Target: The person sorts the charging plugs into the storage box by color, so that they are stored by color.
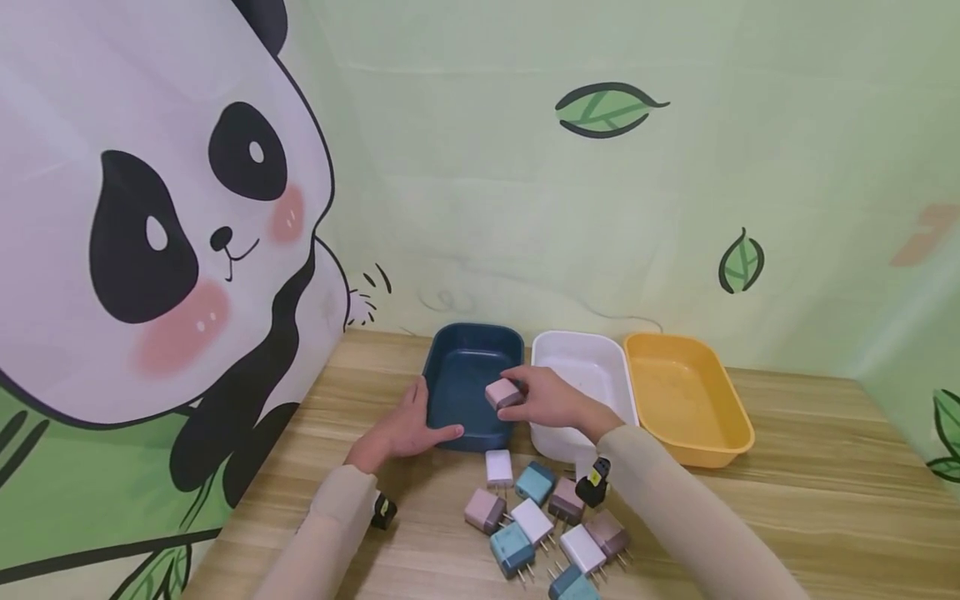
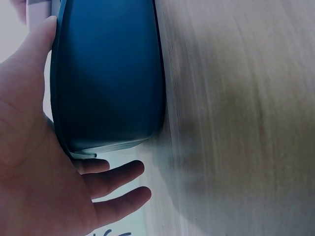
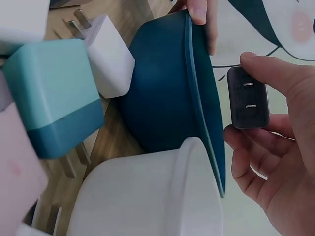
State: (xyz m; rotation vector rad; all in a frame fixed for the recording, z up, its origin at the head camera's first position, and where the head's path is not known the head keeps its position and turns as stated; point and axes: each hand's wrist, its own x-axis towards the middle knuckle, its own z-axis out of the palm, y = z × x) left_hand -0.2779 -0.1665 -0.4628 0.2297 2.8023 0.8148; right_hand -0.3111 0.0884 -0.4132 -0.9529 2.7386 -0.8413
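My right hand point(image 1: 546, 395) pinches a pink plug-in charger point(image 1: 502, 393) with a dark base, above the dark blue tray point(image 1: 468, 433). In the right wrist view, thumb and fingertips hold this charger point(image 3: 248, 98) by its sides, its two metal prongs facing the camera. My left hand point(image 1: 405, 423) rests at the front left corner of the blue tray, thumb along the front rim. From the left wrist view, the other fingers of the left hand point(image 2: 44, 142) reach loosely past the tray's outer wall point(image 2: 108, 73).
To the right stand a white tray point(image 1: 632, 392) and a yellow tray point(image 1: 738, 417). Several white, pink and teal chargers, among them a white charger point(image 1: 498, 468) and a teal charger point(image 1: 512, 548), lie on the wooden table point(image 1: 825, 500) before the trays. A panda-printed wall covering point(image 1: 450, 167) rises behind.
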